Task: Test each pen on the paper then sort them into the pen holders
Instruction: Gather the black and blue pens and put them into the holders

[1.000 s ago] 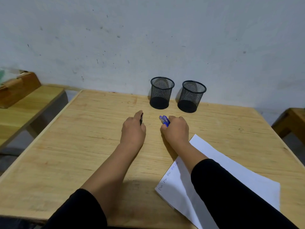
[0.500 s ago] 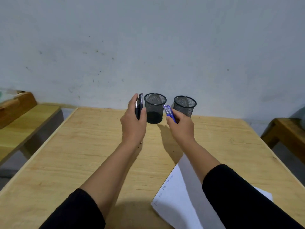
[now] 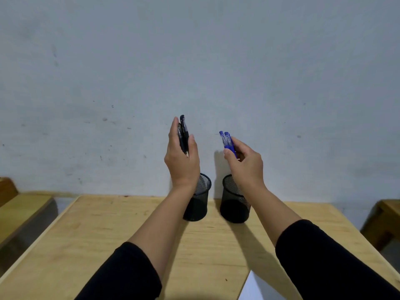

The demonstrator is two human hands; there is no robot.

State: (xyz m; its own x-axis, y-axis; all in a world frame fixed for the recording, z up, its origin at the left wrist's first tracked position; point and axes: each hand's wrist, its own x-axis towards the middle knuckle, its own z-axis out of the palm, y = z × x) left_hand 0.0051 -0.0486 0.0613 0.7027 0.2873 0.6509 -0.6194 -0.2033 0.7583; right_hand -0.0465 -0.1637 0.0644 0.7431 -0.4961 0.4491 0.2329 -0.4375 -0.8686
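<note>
A grey wall (image 3: 216, 61) is filling the far side, and the wooden table (image 3: 97, 239) is running up to it, its left and right edges dropping to gaps beside lower benches. Two mesh holders (image 3: 200, 204) (image 3: 233, 204) are standing apart at the far edge, near the wall. The paper (image 3: 255, 289) is showing only a corner at the near edge. The left hand (image 3: 183, 161) is gripping black pens (image 3: 183, 135) above the left holder; the right hand (image 3: 246, 163) is pinching blue pens (image 3: 227, 141) above the right one. No lettering is readable.
</note>
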